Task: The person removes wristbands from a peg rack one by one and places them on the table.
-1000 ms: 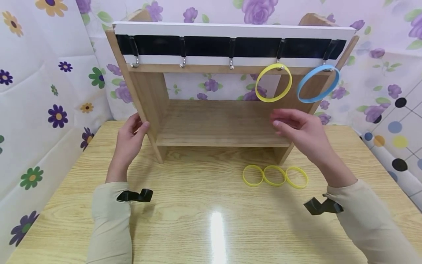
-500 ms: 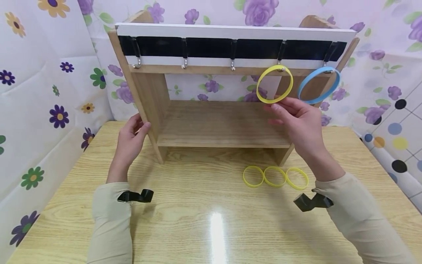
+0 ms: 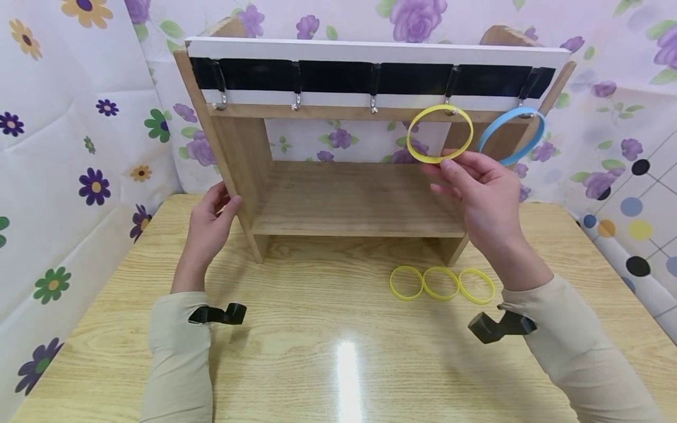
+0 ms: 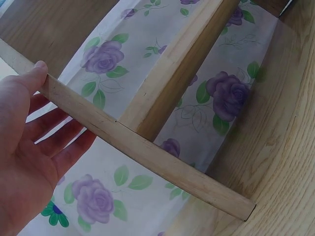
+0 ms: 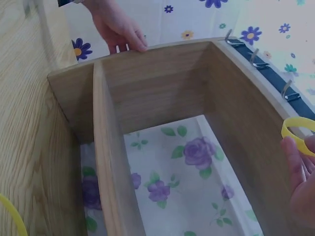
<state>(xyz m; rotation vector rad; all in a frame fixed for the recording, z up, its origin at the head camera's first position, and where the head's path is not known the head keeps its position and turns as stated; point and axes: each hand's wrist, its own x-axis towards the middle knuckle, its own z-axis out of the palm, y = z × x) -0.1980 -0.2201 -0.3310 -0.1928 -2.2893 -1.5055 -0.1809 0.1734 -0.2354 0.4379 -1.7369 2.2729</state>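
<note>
Near the fourth hook of the rack, my right hand (image 3: 492, 200) pinches the lower edge of a yellow ring (image 3: 429, 160) between thumb and fingers. The top of that ring is at the hook (image 3: 451, 110). Right beside it a blue ring (image 3: 540, 130) hangs from the last hook, partly behind my hand. My left hand (image 3: 208, 228) grips the left side panel of the wooden rack (image 3: 240, 155), thumb on its front edge. The left wrist view shows the fingers (image 4: 66, 115) behind the panel's edge (image 4: 113, 125).
Three yellow rings, one of them a ring (image 3: 392, 285) at the left end, lie in a row on the table (image 3: 296, 352) before the rack's right foot. The other three hooks, one a hook (image 3: 373, 106) in the middle, hold nothing. Patterned cloth (image 3: 90, 147) covers the walls.
My right hand has risen from below the yellow ring to its lower edge and now pinches it. The ring has tipped slightly to the left. My left hand stays on the panel.
</note>
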